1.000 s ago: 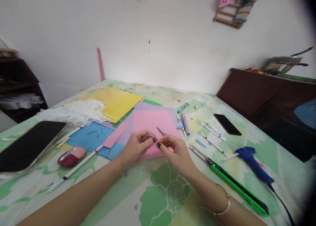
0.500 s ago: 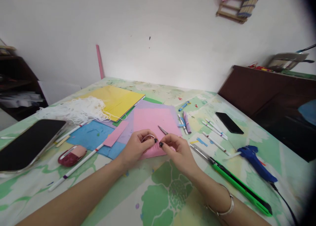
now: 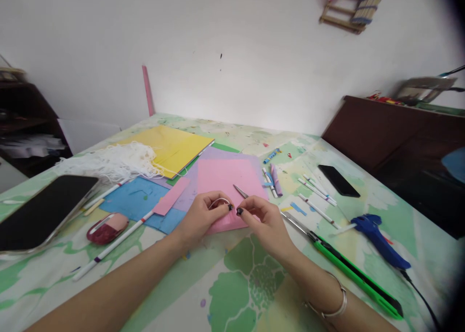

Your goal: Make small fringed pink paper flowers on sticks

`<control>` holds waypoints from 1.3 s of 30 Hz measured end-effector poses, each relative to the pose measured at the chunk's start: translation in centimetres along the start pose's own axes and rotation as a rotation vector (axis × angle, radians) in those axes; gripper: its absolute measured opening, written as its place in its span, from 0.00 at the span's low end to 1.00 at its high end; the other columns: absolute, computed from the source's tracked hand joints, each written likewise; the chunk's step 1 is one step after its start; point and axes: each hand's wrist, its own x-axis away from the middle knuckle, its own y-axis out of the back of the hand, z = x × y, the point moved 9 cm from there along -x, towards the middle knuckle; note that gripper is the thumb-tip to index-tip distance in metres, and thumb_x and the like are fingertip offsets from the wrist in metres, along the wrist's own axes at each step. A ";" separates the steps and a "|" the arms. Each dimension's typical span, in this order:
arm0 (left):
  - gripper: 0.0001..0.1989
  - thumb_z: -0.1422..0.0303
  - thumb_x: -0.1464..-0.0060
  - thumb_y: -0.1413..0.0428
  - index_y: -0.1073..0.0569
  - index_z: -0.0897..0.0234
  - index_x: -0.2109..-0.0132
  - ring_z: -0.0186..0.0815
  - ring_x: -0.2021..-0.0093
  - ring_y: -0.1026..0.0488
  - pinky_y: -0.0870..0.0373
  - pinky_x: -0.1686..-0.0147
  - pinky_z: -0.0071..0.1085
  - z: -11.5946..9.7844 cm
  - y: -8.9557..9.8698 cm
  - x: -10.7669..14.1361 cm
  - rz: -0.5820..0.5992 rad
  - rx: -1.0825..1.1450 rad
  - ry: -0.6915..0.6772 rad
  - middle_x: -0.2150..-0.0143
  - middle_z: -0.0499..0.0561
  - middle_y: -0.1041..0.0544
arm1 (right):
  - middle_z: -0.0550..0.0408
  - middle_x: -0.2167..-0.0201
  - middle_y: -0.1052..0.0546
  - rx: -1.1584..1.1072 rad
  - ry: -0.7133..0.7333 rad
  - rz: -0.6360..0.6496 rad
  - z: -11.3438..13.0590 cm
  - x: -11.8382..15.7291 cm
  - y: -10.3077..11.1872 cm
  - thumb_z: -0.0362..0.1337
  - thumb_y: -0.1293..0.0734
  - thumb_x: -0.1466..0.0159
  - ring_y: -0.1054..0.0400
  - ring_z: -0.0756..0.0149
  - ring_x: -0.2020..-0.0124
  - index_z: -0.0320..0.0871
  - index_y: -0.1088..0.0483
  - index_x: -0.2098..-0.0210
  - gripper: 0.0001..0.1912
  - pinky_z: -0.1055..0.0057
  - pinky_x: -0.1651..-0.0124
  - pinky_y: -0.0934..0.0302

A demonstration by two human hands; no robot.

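Note:
Over the near edge of a pink sheet, both my hands meet fingertip to fingertip. My left hand pinches a thin white string, which loops above its thumb. Thumb and forefinger of my right hand are pressed together close to the left fingertips; whatever they grip is too small to make out. Just beyond the right hand, the pointed metal tip of scissors lies on the pink sheet, the remainder hidden behind the hand. A green utility knife with its blade out lies right of my right hand.
A blue glue gun with a cord and a black phone lie at the right. On the left are a larger phone, a red oval object, a white string pile, a yellow sheet and a blue sheet.
Both hands keep nearly the same pose, fingertips still close together. The whole view has shifted very slightly; nothing else has visibly moved.

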 end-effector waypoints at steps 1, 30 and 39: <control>0.04 0.70 0.53 0.44 0.28 0.67 0.71 0.31 0.72 0.36 0.42 0.70 0.26 0.0 0.0 0.0 0.004 0.008 0.004 0.74 0.47 0.30 | 0.57 0.73 0.27 0.002 -0.005 -0.004 -0.1 0.0 0.1 0.33 0.36 0.43 0.34 0.69 0.71 0.42 0.31 0.71 0.03 0.73 0.65 0.40; 0.03 0.73 0.54 0.47 0.30 0.68 0.72 0.25 0.79 0.42 0.46 0.78 0.22 -0.8 -1.1 0.3 0.059 -0.090 -0.018 0.79 0.43 0.35 | 0.57 0.72 0.27 0.041 0.061 -0.016 0.2 0.2 0.0 0.30 0.37 0.44 0.33 0.70 0.70 0.41 0.31 0.70 0.03 0.71 0.63 0.38; 0.03 0.73 0.53 0.47 0.30 0.68 0.71 0.24 0.80 0.42 0.47 0.80 0.22 -0.7 -1.3 0.5 0.070 -0.126 -0.023 0.80 0.42 0.36 | 0.57 0.74 0.28 0.077 0.038 -0.023 0.1 0.2 0.0 0.29 0.38 0.45 0.34 0.70 0.71 0.40 0.32 0.71 0.04 0.71 0.66 0.39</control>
